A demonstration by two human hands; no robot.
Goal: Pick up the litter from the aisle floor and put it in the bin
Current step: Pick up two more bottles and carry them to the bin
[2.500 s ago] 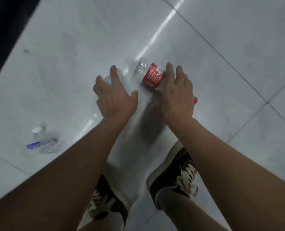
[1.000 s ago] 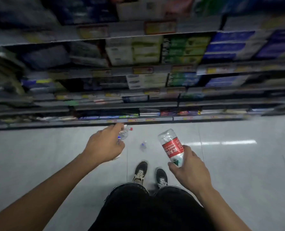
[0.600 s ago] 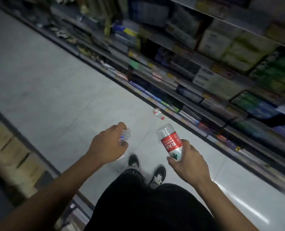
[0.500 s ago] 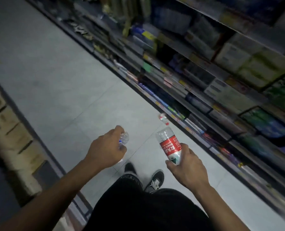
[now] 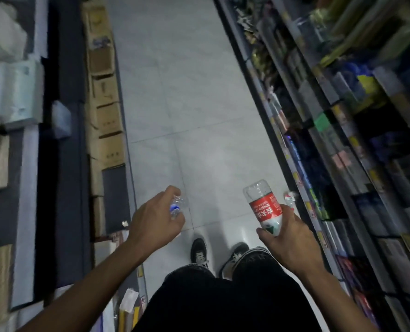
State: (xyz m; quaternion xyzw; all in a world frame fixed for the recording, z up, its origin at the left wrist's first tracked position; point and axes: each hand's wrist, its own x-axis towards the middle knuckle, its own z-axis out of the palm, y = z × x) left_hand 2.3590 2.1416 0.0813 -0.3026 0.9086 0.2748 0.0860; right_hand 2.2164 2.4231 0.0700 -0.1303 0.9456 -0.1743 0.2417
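left hand [image 5: 154, 221] grips small crushed clear bottle [image 5: 177, 207] | right hand [image 5: 289, 238] grips red-label water bottle [image 5: 263, 207] by its lower end, above aisle floor [image 5: 199, 104] | bin not in view | risk: another red-white litter piece [image 5: 289, 197] by right shelf base can be forgotten with both hands full; thin bottle may slip

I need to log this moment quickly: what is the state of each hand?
Left hand: closed around a crushed clear bottle.
Right hand: closed around a red-label bottle.
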